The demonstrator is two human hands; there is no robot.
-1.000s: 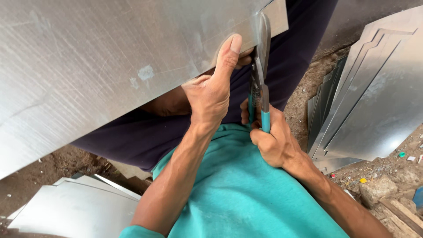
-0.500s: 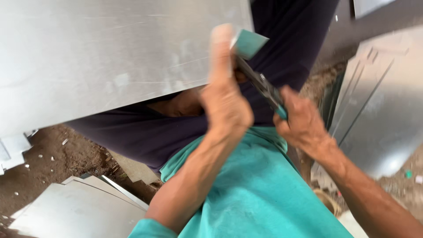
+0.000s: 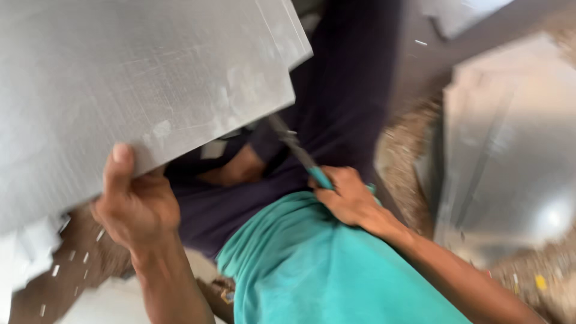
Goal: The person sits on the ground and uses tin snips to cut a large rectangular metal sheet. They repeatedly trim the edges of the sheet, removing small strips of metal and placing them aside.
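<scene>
Since the earlier frame, the left hand (image 3: 135,204) has slid left along the metal sheet (image 3: 138,90), its grip clamped on the lower edge. The right hand (image 3: 354,201) is closed around the snips (image 3: 300,153). Their blades angle up-left toward the sheet's stepped edge. More sheets (image 3: 510,150) lie beyond.

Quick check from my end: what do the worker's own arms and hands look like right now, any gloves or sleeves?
Both hands are bare, with no gloves. The left hand and right hand show no rings or watch that I can make out, though the picture is blurred. Both forearms are uncovered as far as the frame shows; no sleeve edge is visible. A teal garment lies between the arms, over dark purple clothing.
</scene>
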